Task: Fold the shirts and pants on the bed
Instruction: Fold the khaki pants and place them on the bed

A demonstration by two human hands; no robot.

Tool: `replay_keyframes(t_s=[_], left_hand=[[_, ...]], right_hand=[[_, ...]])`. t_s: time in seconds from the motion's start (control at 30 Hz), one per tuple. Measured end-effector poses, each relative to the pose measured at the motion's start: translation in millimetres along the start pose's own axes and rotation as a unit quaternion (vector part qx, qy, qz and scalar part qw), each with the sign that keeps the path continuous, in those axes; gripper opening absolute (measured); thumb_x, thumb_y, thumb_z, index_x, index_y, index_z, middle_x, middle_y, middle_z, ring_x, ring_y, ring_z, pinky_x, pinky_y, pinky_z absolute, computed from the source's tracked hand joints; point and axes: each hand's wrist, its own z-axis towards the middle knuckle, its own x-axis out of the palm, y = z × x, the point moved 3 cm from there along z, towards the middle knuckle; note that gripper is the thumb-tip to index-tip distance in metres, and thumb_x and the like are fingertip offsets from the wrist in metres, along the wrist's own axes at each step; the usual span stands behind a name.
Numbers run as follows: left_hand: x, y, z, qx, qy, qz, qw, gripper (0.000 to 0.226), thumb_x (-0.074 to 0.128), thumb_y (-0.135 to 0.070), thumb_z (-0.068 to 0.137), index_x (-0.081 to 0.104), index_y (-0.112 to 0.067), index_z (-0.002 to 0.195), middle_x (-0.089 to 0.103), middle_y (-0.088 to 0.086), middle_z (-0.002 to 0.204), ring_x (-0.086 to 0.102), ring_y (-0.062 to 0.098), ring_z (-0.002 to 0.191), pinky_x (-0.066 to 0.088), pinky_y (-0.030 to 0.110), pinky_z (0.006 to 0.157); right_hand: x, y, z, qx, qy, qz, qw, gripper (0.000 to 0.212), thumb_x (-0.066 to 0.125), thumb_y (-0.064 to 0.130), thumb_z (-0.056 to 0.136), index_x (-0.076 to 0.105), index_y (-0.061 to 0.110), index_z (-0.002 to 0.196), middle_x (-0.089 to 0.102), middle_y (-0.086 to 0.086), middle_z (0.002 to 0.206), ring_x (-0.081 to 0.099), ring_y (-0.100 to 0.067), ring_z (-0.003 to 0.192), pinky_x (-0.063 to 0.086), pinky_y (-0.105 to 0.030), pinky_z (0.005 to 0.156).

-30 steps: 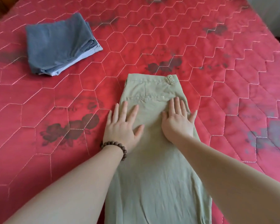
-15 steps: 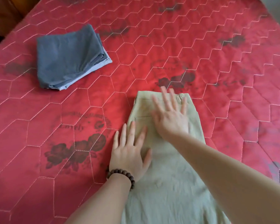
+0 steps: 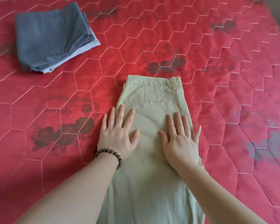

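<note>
One pair of khaki pants [image 3: 152, 143] lies lengthwise at centre on the red bed [image 3: 233, 110], waistband toward 12 o'clock. Two hands, both flat with straight fingers, press it: left hand [image 3: 118, 136] at its 9 o'clock edge, right hand [image 3: 181, 143] at 3. One folded grey stack [image 3: 52, 36] sits at 10 o'clock.

bare red quilt [image 3: 225, 65] all around khaki pants [image 3: 152, 97], folded grey stack [image 3: 53, 36] far-left, well apart
</note>
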Motion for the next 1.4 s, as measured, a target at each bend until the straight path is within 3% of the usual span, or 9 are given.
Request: replay_keyframes(t_s=[0.17, 0.33, 0.47, 0.6, 0.83, 1.03, 1.17, 1.33, 1.4], left_hand=[[1.1, -3.3, -2.1, 0.009, -0.006, 0.009, 1.0, 0.067, 0.016, -0.055, 0.09, 0.015, -0.03, 0.152, 0.014, 0.007, 0.16, 0.015, 0.032, 0.146, 0.011, 0.049, 0.118], [-2.5, -25.7, -19.7, 0.025, 0.02, 0.078, 0.996, 0.059, 0.018, -0.041, 0.098, 0.017, -0.014, 0.151, 0.017, 0.013, 0.158, 0.005, 0.025, 0.148, 0.0, 0.049, 0.118], [-1.8, -73.6, -104.8, 0.076, 0.045, -0.019, 0.996, 0.059, 0.018, -0.036, 0.097, 0.021, -0.013, 0.151, 0.019, 0.01, 0.158, 0.012, 0.022, 0.147, 0.007, 0.04, 0.119], [6.6, -72.0, -196.8, 0.07, 0.05, -0.013, 0.996, 0.055, 0.02, -0.038, 0.099, 0.015, -0.024, 0.152, 0.012, 0.006, 0.16, 0.006, 0.025, 0.148, 0.004, 0.046, 0.119], [9.3, -63.4, -300.5, 0.048, 0.068, 0.007, 0.996, 0.065, 0.021, -0.053, 0.09, 0.019, -0.032, 0.151, 0.015, 0.01, 0.159, 0.007, 0.04, 0.145, 0.009, 0.055, 0.117], [6.5, -58.5, -355.4, 0.04, 0.091, 0.031, 0.995, 0.07, 0.013, -0.061, 0.089, 0.013, -0.03, 0.151, 0.01, 0.013, 0.16, 0.001, 0.038, 0.146, 0.003, 0.055, 0.117], [-0.4, -47.7, -406.5, 0.022, 0.097, -0.027, 0.995, 0.066, 0.022, -0.053, 0.091, 0.027, -0.024, 0.149, 0.019, 0.016, 0.157, 0.011, 0.034, 0.146, 0.011, 0.056, 0.116], [-9.2, -30.5, -474.7, -0.003, 0.067, -0.103, 0.992, 0.059, 0.032, -0.03, 0.092, 0.043, 0.004, 0.139, 0.033, 0.031, 0.146, 0.033, 0.041, 0.137, 0.03, 0.05, 0.111], [-12.4, -28.8, -493.8, -0.004, 0.058, -0.123, 0.991, 0.053, 0.049, -0.019, 0.09, 0.044, 0.009, 0.135, 0.042, 0.03, 0.141, 0.042, 0.041, 0.132, 0.035, 0.049, 0.108]], right_hand=[[16.2, 19.3, -86.8, -0.087, -0.014, 0.003, 0.996, 0.058, 0.022, 0.06, 0.095, 0.02, 0.04, 0.15, 0.013, 0.001, 0.16, 0.001, -0.02, 0.149, 0.0, -0.059, 0.116], [23.2, 17.9, -96.1, -0.078, -0.025, 0.022, 0.996, 0.055, 0.02, 0.056, 0.096, 0.017, 0.043, 0.149, 0.01, 0.003, 0.161, -0.003, -0.017, 0.149, -0.006, -0.056, 0.117], [23.9, 18.0, -111.2, -0.078, -0.004, 0.031, 0.996, 0.052, 0.021, 0.041, 0.101, 0.012, 0.034, 0.152, 0.004, 0.0, 0.162, -0.008, -0.018, 0.148, -0.009, -0.052, 0.117], [32.3, 14.7, -188.0, -0.089, -0.018, 0.076, 0.993, 0.053, 0.032, 0.027, 0.101, 0.021, 0.023, 0.152, 0.012, -0.005, 0.161, 0.0, -0.021, 0.149, -0.003, -0.048, 0.119], [46.0, 7.5, -295.1, -0.085, 0.009, 0.045, 0.995, 0.059, 0.023, 0.04, 0.094, 0.015, 0.035, 0.152, 0.008, -0.003, 0.161, -0.005, -0.02, 0.149, -0.007, -0.048, 0.119], [54.2, -1.1, -356.4, -0.05, 0.03, 0.026, 0.998, 0.06, 0.018, 0.05, 0.095, 0.009, 0.033, 0.153, -0.001, 0.0, 0.161, -0.011, -0.021, 0.148, -0.008, -0.049, 0.118], [53.8, -5.5, -402.8, -0.056, 0.031, 0.045, 0.997, 0.058, 0.033, 0.038, 0.099, 0.021, 0.018, 0.152, 0.008, -0.006, 0.16, 0.0, -0.026, 0.148, 0.003, -0.043, 0.121], [49.2, -6.2, -460.8, -0.013, 0.032, 0.057, 0.998, 0.052, 0.046, 0.021, 0.098, 0.035, 0.008, 0.147, 0.018, -0.016, 0.157, 0.011, -0.029, 0.147, 0.021, -0.042, 0.118], [46.2, -3.1, -480.9, 0.004, 0.031, 0.082, 0.996, 0.051, 0.05, 0.01, 0.096, 0.038, 0.005, 0.145, 0.019, -0.02, 0.156, 0.018, -0.033, 0.145, 0.028, -0.043, 0.115]])
